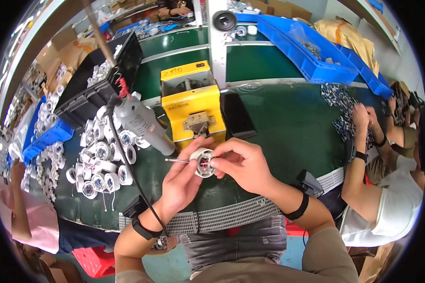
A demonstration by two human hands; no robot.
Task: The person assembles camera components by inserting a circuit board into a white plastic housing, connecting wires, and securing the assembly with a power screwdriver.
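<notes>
A small round white housing (pixel 203 165) with red wires inside is between my two hands, in front of the yellow machine. My left hand (pixel 183 178) grips it by the left side, thumb and fingers closed round its rim. A thin cable end (pixel 175 160) sticks out leftward past those fingers. My right hand (pixel 243 162) pinches at the housing's right edge, near the wires; whether it holds a wire or the rim is hidden by the fingertips. Just beyond my hands stands the yellow machine (pixel 193 106) with a metal block on its front.
A grey cylindrical tool (pixel 141 123) with a black cable hangs left of the machine. Many white housings (pixel 99 178) are heaped on the green table (pixel 283 127). A black crate (pixel 87 96) and blue bins (pixel 311 66) stand farther back. Co-workers sit at both sides.
</notes>
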